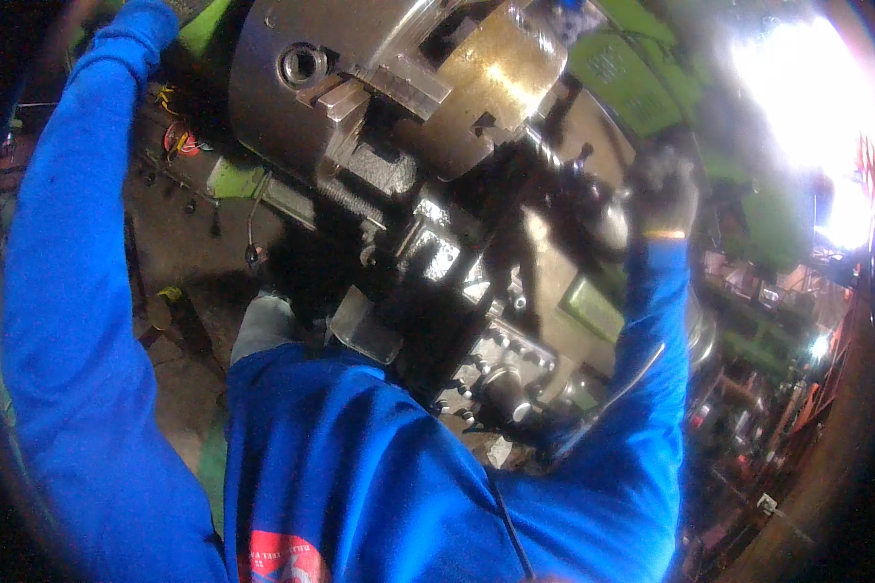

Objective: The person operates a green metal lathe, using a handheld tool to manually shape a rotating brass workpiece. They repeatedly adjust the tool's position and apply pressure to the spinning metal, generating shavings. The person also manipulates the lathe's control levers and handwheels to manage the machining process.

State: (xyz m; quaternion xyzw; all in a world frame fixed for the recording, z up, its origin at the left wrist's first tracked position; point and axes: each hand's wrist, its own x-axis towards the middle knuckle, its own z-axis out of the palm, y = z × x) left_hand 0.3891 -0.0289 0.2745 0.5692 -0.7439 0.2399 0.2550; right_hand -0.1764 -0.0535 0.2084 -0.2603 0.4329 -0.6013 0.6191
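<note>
A large metal lathe chuck fills the upper middle, with steel jaws around a shiny, brass-toned metal workpiece. My left arm reaches up along the left side; only a sliver of my left hand shows at the top edge beside a green machine part, its fingers hidden. On the right, my gloved right hand is up by a rounded metal machine part. Shadow and blur hide its fingers, so I cannot tell whether it grips anything.
Below the chuck lie the shiny carriage parts and a bolted tool post. A green panel stands at the upper right. Red and yellow wires hang at the left. Bright light glares at the far right.
</note>
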